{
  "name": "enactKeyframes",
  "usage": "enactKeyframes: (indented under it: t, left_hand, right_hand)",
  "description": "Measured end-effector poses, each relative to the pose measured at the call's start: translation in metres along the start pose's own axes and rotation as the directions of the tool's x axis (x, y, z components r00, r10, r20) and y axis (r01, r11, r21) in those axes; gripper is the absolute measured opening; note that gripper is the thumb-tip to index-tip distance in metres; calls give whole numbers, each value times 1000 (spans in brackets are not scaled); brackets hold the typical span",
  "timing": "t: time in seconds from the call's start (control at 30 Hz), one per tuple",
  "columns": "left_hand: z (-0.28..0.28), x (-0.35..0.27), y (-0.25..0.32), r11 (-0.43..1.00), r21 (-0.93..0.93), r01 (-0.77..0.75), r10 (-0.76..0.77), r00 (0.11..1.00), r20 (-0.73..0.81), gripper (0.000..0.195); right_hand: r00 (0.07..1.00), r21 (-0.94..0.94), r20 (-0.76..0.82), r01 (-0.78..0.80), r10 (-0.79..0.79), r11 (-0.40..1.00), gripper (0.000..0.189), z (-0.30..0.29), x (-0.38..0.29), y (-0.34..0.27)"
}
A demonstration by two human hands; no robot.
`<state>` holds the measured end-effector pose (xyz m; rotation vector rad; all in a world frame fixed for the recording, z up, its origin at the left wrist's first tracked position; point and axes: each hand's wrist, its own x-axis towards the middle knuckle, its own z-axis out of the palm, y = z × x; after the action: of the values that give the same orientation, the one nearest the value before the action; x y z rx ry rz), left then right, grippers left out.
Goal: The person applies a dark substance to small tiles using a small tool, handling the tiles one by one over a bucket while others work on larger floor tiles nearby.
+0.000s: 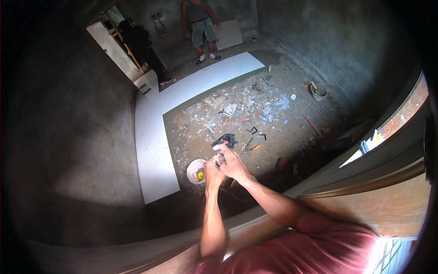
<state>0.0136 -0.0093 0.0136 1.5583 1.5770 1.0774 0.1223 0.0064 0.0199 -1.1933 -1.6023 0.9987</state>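
My left hand (214, 171) and my right hand (232, 162) meet in front of me, above the rubble floor. Their fingers overlap, so whether something small is between them cannot be made out. The right thumb points to the left. Just left of my left hand, a pale round bucket (195, 167) holds a yellow round item (200, 176). Beyond my fingers lies a crumpled black plastic bag (230, 139) with something red on it. Near it on the floor are an orange-handled tool (256, 147) and small black angled pieces (253, 130).
White floor tiles (154, 147) run along the left wall and across the far side (212, 77). Two people (203, 30) (140, 44) stand at the back. Broken rubble (229, 109) covers the middle. A bucket with a trowel (318, 92) stands right; a wooden sill (369, 205) lies close before me.
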Motion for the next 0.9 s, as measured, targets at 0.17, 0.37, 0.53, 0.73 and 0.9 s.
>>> enactKeyframes:
  t: [0.17, 0.37, 0.53, 0.73, 0.9]
  left_hand:
    - [-2, -1, 0, 1000, -8, 1, -1, 1000, 0, 28]
    - [-2, 0, -4, 999, 39, 14, -14, 1000, 0, 26]
    - [-2, -1, 2, 1000, 5, 26, -26, 1000, 8, 24]
    - [-1, 1, -7, 1000, 14, -5, 5, 1000, -6, 25]
    - [-1, 2, -12, 999, 32, -3, 3, 1000, 6, 24]
  right_hand:
    - [1000, -18, 9, -28, 28, 999, 30, 2, 0, 0]
    - [998, -41, 21, -52, 53, 998, 30, 1, -1, -3]
    - [999, -59, 10, -40, 41, 997, 29, 2, -1, 3]
    - [1000, -24, -2, -23, 23, 999, 29, 5, 1, 3]
    - [1000, -7, -13, 11, -11, 1000, 29, 2, -1, 1]
